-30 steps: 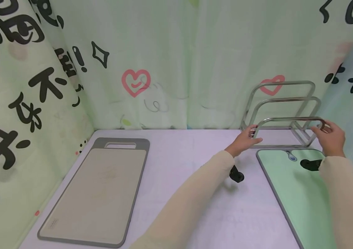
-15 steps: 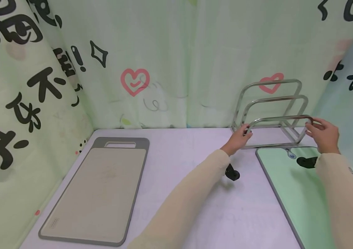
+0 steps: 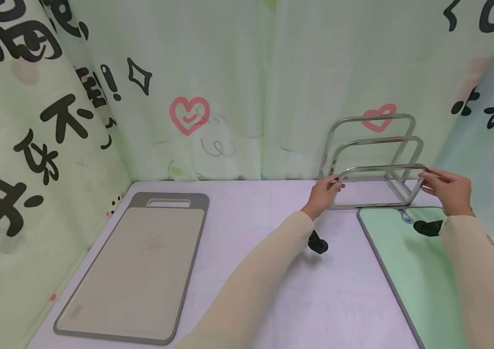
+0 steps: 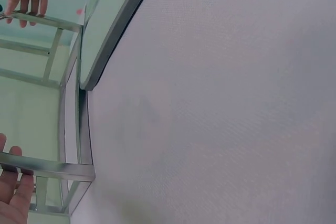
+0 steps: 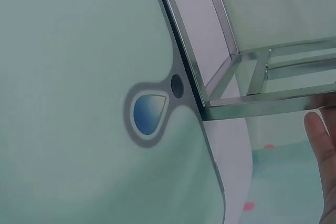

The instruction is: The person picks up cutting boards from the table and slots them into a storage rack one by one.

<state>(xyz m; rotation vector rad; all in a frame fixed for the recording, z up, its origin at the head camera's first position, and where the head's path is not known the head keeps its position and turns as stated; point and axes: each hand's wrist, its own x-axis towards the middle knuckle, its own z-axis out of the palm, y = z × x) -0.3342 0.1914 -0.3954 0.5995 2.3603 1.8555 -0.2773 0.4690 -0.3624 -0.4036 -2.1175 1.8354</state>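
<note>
A silvery metal rack (image 3: 382,167) with three upright hoops stands at the back right of the table. My left hand (image 3: 322,194) grips the left side of its front hoop, fingers wrapped over the bar (image 4: 52,167) in the left wrist view. At the opposite upper corner, my right hand (image 3: 449,190) pinches the same hoop between thumb and fingers. Only part of that hand (image 5: 326,156) shows in the right wrist view, thumb beside the bar. A green cutting board (image 3: 417,257) lies flat just in front of the rack, its grey edge close to the base.
A beige cutting board (image 3: 138,271) with a grey border and handle slot lies flat on the left. Lilac cloth covers the table (image 3: 251,228). Printed curtains (image 3: 238,72) hang behind and at both sides, close to the table's back edge.
The rack has slid left along the back of the table, with both hands holding it and moving along. Over the last half second the shift is smaller. Both boards stay put.
</note>
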